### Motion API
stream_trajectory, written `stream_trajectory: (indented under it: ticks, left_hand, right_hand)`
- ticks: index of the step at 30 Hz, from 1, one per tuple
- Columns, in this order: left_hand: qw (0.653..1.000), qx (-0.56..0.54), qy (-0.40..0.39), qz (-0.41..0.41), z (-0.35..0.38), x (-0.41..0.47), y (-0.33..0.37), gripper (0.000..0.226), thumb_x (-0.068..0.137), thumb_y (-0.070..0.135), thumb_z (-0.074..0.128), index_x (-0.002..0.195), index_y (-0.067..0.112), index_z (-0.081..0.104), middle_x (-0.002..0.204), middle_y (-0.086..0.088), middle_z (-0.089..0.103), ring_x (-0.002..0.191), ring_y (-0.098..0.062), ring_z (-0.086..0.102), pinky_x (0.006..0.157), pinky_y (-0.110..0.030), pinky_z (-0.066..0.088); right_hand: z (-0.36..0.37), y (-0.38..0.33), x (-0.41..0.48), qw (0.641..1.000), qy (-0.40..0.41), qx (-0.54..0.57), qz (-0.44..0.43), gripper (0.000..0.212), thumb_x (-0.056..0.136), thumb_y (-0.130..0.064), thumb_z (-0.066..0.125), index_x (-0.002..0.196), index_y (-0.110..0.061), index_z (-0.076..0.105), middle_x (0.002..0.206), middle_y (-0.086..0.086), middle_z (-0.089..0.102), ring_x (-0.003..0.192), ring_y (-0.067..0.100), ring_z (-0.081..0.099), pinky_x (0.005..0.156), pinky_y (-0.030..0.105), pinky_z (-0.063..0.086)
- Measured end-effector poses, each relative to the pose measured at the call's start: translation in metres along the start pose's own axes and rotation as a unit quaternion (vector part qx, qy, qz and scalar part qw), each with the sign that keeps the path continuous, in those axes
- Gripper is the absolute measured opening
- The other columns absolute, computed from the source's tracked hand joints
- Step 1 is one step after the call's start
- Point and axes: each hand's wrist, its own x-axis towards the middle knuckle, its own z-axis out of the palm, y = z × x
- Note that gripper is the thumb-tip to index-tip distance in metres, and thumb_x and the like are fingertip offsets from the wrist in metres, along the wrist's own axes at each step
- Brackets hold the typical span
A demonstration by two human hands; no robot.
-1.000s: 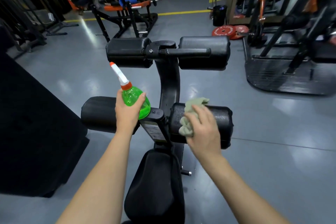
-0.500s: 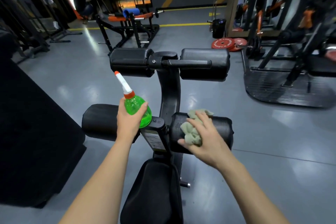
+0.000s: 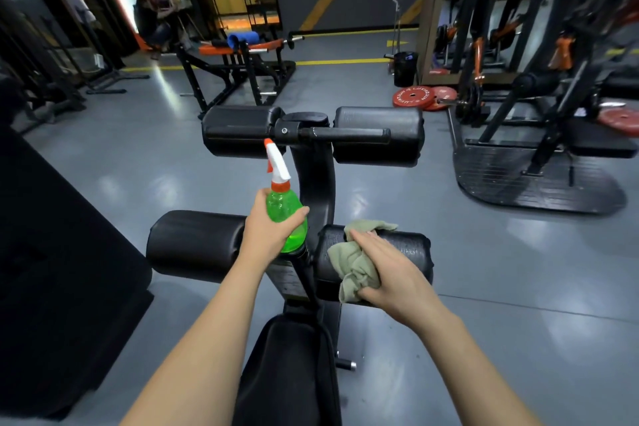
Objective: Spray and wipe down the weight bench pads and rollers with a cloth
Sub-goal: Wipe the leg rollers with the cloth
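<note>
A black weight bench stands before me, its seat pad (image 3: 290, 367) at the bottom centre. Two lower rollers, left (image 3: 197, 245) and right (image 3: 411, 249), flank the black post. Two upper rollers, left (image 3: 238, 130) and right (image 3: 380, 135), sit farther off. My left hand (image 3: 269, 232) grips a green spray bottle (image 3: 285, 214) with a white and orange nozzle, held upright above the post. My right hand (image 3: 390, 273) presses a crumpled pale green cloth (image 3: 356, 266) onto the lower right roller, fingers mostly straight, thumb under the cloth's lower edge.
A large black block (image 3: 58, 270) stands close on the left. Another bench with orange pads (image 3: 242, 55) is behind. Red weight plates (image 3: 413, 97) and a black bin (image 3: 405, 68) lie far right of centre. A rack on a black platform (image 3: 532, 180) fills the right side.
My right hand has slid the cloth along the lower right roller, fingers now flatter and pointing left. The bottle has shifted right, closer to the post. The view has tilted upward.
</note>
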Motion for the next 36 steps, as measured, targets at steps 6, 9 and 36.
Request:
stream_trajectory:
  ticks: [6, 9, 36]
  left_hand:
    - [0.999, -0.031, 0.03, 0.008, 0.008, -0.008, 0.001, 0.048, 0.081, 0.036, 0.085, 0.114, 0.039, 0.051, 0.107, 0.015, 0.065, 0.099, 0.0, 0.062, 0.081, -0.022, 0.047]
    - [0.999, -0.035, 0.026, 0.014, 0.005, -0.01, -0.005, 0.052, 0.08, 0.037, 0.086, 0.119, 0.037, 0.052, 0.109, 0.012, 0.066, 0.102, -0.005, 0.064, 0.089, -0.031, 0.051]
    - [0.997, -0.025, 0.065, 0.027, 0.005, -0.026, -0.004, 0.051, 0.081, 0.036, 0.086, 0.119, 0.029, 0.052, 0.106, 0.01, 0.066, 0.092, 0.008, 0.062, 0.074, -0.007, 0.044]
  right_hand:
    - [-0.01, 0.014, -0.003, 0.985, 0.167, -0.024, 0.041, 0.058, 0.064, -0.031, 0.083, 0.118, -0.026, 0.061, 0.102, -0.003, 0.055, 0.098, 0.023, 0.053, 0.082, 0.039, 0.049]
    - [-0.031, 0.038, -0.014, 0.947, 0.282, -0.033, 0.15, 0.055, 0.066, -0.029, 0.088, 0.116, -0.026, 0.065, 0.094, 0.0, 0.047, 0.088, 0.033, 0.058, 0.075, 0.037, 0.048]
    - [0.06, -0.006, -0.038, 0.946, 0.304, -0.092, 0.071, 0.047, 0.071, -0.019, 0.087, 0.115, -0.029, 0.073, 0.094, 0.009, 0.045, 0.063, 0.036, 0.055, 0.054, 0.04, 0.054]
